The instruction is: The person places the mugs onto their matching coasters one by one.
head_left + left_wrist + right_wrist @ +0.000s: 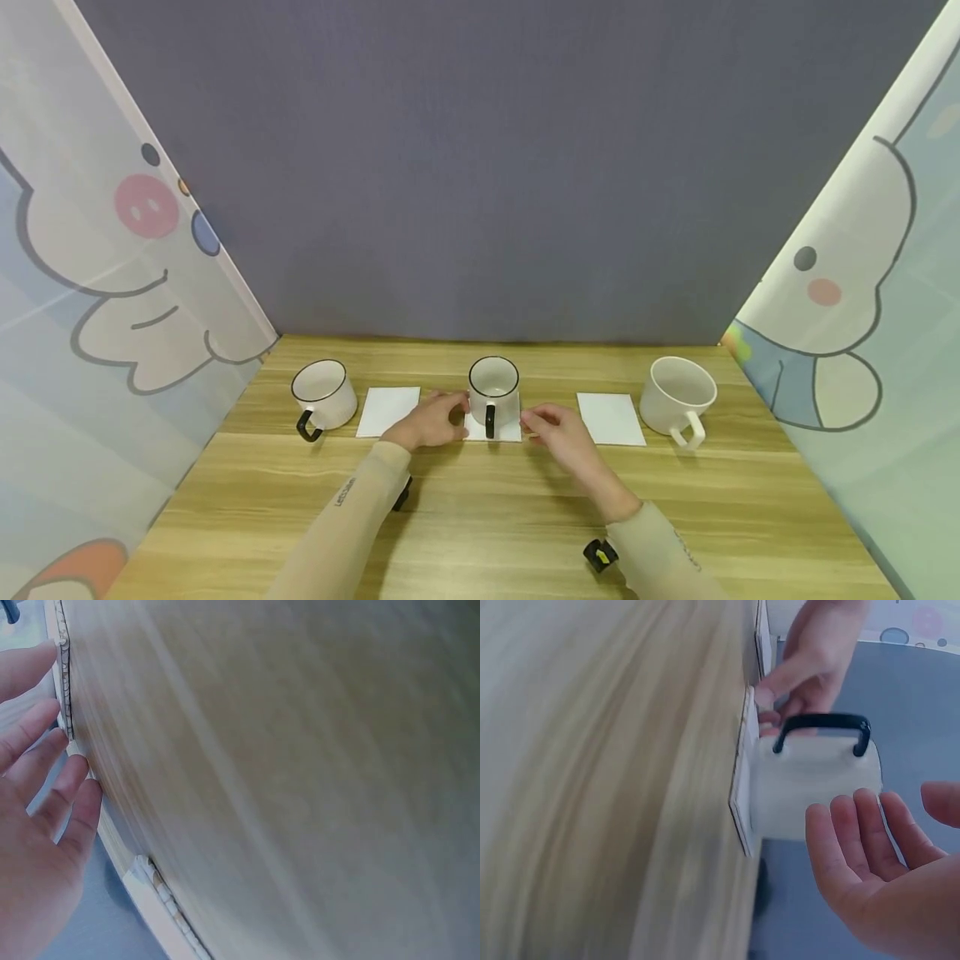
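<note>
- Mug, black-rimmed, black handle (493,390): centre of wooden table (480,517), standing upright on middle white coaster (504,432), handle toward person.
- Left hand (431,421): at mug's left side, fingers relaxed & straight, tips at or near mug wall; contact not clear.
- Right hand (558,432): just right of mug, palm open, fingers spread, holding nothing.
- Also: short black-rimmed mug (322,397) far left, white mug (678,398) far right, 2 more coasters between.

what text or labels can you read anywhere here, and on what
Left sleeve: small grey lettering runs along it, too small to read for sure.
Right sleeve: faint lettering, too blurred to read.
Mugs, cards, table, backdrops: no text shows, only cartoon drawings.
</note>
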A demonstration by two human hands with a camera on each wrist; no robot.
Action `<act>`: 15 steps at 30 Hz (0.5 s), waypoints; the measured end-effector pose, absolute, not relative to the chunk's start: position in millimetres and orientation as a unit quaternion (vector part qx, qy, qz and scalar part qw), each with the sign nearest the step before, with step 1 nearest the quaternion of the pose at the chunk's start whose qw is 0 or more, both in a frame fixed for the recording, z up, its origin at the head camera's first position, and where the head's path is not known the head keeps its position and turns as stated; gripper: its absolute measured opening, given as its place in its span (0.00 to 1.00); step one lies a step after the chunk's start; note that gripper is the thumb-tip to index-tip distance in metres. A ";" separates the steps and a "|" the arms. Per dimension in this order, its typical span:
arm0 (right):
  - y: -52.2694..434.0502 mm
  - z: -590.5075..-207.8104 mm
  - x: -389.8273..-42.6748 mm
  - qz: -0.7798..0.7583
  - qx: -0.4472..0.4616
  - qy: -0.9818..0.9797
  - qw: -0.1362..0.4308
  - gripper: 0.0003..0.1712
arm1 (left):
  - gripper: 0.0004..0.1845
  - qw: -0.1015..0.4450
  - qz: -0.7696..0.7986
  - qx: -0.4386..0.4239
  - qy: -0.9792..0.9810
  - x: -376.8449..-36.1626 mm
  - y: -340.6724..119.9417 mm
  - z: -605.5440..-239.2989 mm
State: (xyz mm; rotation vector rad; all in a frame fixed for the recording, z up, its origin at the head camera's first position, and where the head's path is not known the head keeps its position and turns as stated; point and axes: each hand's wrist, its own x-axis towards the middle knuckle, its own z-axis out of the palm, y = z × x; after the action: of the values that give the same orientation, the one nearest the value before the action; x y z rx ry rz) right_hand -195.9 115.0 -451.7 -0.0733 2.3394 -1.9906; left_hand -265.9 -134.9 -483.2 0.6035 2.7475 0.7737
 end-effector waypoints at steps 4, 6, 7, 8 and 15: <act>124.6 -446.3 -194.0 -0.622 -0.030 0.782 0.015 0.14 | 0.14 0.111 0.266 0.208 0.935 -265.8 -134.3 -483.5; 128.8 -444.1 -193.0 -0.610 -0.032 0.791 0.008 0.13 | 0.14 0.113 0.265 0.209 0.935 -265.7 -134.6 -483.8; 130.8 -443.3 -192.7 -0.604 -0.034 0.796 0.005 0.13 | 0.14 0.114 0.265 0.209 0.934 -265.6 -134.9 -484.0; 132.6 -442.4 -192.4 -0.596 -0.036 0.802 -0.001 0.13 | 0.14 0.114 0.264 0.209 0.935 -265.6 -135.1 -484.1; 144.8 -433.0 -190.3 -0.530 -0.050 0.845 -0.049 0.13 | 0.14 0.111 0.269 0.208 0.934 -267.0 -135.9 -484.9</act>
State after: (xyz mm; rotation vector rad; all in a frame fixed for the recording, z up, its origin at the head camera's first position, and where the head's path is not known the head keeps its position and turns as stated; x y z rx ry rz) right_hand -190.3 144.8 -433.0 -0.1635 2.7412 -1.7186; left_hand -267.0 -135.9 -484.9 0.6104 2.7428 0.7911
